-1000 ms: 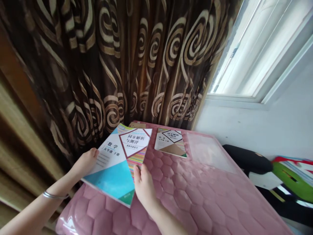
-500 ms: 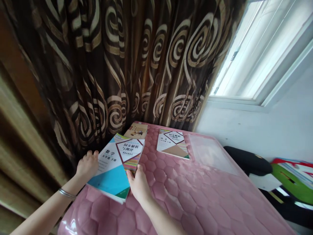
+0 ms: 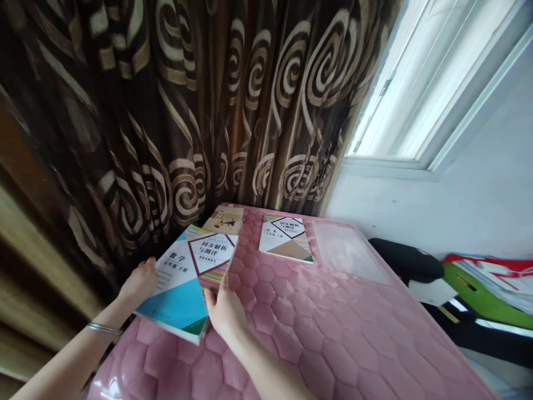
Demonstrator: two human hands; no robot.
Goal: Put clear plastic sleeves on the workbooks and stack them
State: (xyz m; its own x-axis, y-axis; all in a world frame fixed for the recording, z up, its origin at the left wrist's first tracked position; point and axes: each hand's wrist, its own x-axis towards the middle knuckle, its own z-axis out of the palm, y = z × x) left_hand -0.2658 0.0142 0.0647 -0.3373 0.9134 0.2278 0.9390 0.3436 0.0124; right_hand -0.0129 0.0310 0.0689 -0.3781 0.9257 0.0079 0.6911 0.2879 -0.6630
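Carefully, you hold a blue-and-white book [image 3: 170, 303] between two bare hands at the curtain-side edge of a table [image 3: 291, 322] dressed in pink, honeycomb-patterned padding. Your left hand [image 3: 138, 283], a silver bracelet [image 3: 104, 329] at its wrist, is partly closed, its fingers bent over the book's left edge; the thumb is hidden. Your right hand [image 3: 227, 311] is half closed on the opposite edge, thumb beside the multicolored stripes of the cover, the undersides of the fingers out of sight. Dark printed characters and a maroon diamond mark the cover, which faces up. Whether the book rests fully on what lies beneath it, you cannot tell from this angle.

Just beyond its far edge, and partly covered by it in view, lies a beige book [image 3: 225, 218] with small figures on its front. To the right, well apart from your hands, a second book [image 3: 277, 245] with a similar diamond lies flat, near a pale translucent sheet [image 3: 345, 250]. Behind the table hangs a brown curtain [image 3: 287, 66] with swirling scrolls, beside a bright window [image 3: 400, 94]. Past the table's right edge sit a rounded black object [image 3: 406, 258] and a green item [image 3: 491, 300].
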